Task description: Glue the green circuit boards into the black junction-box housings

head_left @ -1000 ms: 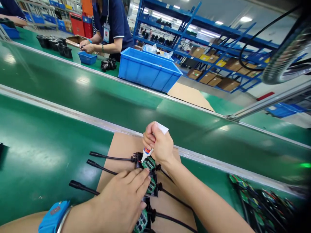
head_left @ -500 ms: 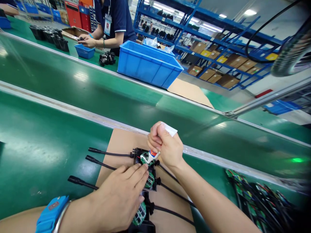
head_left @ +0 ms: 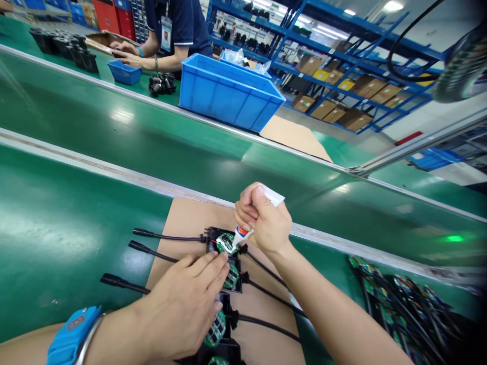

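Note:
My right hand is wrapped round a white glue tube with a red and blue band, nozzle pointing down. Its tip meets the farthest green circuit board, where a line of white paste lies. That board sits in a black housing with black cables on both sides. Flat over the nearer housings rests my left hand, fingers stretched out, fingertips beside the farthest board. A second circuit board and a third circuit board show partly past the fingers. All lie on a cardboard sheet.
On the right lies a pile of wired boards and cables. Across the green belt stand a large blue bin, a small blue tray and black parts. A co-worker works there with both hands.
My right hand has shifted the nozzle slightly along the farthest board, and more white paste shows there. My left hand stays flat. Across the belt, the co-worker's hands have moved apart.

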Tool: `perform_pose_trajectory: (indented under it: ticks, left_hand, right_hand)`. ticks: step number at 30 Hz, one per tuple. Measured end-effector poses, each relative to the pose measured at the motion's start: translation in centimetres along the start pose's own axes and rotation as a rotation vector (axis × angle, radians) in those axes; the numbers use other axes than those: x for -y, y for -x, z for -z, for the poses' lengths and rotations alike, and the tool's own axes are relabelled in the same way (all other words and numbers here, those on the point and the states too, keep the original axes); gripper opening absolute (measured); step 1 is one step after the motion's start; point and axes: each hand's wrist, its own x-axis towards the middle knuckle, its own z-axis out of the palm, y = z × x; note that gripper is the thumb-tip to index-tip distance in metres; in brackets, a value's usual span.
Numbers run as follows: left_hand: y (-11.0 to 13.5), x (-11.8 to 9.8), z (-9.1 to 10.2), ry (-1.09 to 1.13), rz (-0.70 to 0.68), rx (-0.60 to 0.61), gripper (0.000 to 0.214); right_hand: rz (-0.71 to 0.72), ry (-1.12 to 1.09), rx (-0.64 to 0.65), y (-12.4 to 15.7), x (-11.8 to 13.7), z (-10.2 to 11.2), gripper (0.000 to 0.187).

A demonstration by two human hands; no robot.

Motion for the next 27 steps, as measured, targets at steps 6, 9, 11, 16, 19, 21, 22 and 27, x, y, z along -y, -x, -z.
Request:
perform_pose_trajectory:
  ticks: [6,9,11,16,19,21,22,27]
  left_hand:
    - [-0.1,0.1,0.2,0.010,-0.008,-0.002,0.048]
    - [-0.1,0.2,0.1,0.013,-0.002,0.002,0.048]
    - [-0.1,0.3,0.1,0.014,0.001,0.006,0.048]
    - [0.2,-0.1,0.6,-0.022,-0.025,-0.032,0.047]
    - [0.9,-1.1,0.5,-0.069,-0.088,-0.075,0.040]
    - [1.4,-1.8,0.0,-0.078,-0.105,-0.095,0.036]
    - [1.6,-2.1,-0.3,-0.078,-0.100,-0.099,0.035]
    - [2.0,-2.4,-1.3,-0.072,-0.098,-0.086,0.036]
  right_hand:
    - [0.028,-0.034,0.002,-0.3,-0.5,-0.3,0.035]
    - [0.050,-0.020,0.008,-0.3,-0.8,-0.3,0.035]
    - [0.062,0.005,0.009,-0.3,-0.9,-0.1,0.036]
    - [0.086,-0.019,0.036,0.4,0.7,0.4,0.033]
    - [0.060,-0.126,0.054,1.7,1.7,-0.2,0.032]
    - [0.010,-0.182,0.071,2.8,1.6,-0.9,0.033]
    - [-0.013,-0.199,0.082,3.2,1.2,-1.2,0.033]
    - [-0.072,-0.203,0.097,4.1,-1.2,-2.2,0.034]
